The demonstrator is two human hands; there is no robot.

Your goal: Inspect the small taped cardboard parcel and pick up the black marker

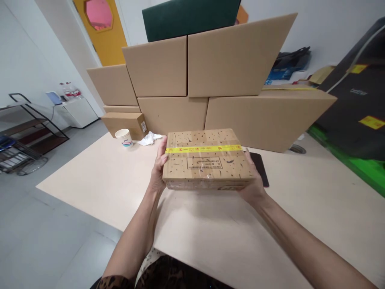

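A brown cardboard box with dark flecks, a printed panel and a strip of yellow tape is held between my two hands above the table. My left hand presses on its left end, fingers along the side. On the opposite end, my right hand grips the lower right corner; some of its fingers are hidden behind the box. A dark flat object, perhaps a phone or tablet, lies on the table just beyond my right hand, partly covered by it.
Large stacked cartons wall off the table's far side, with a dark green box on top. A paper cup, crumpled tissue and small carton stand at the back left. The pale table ends at the left.
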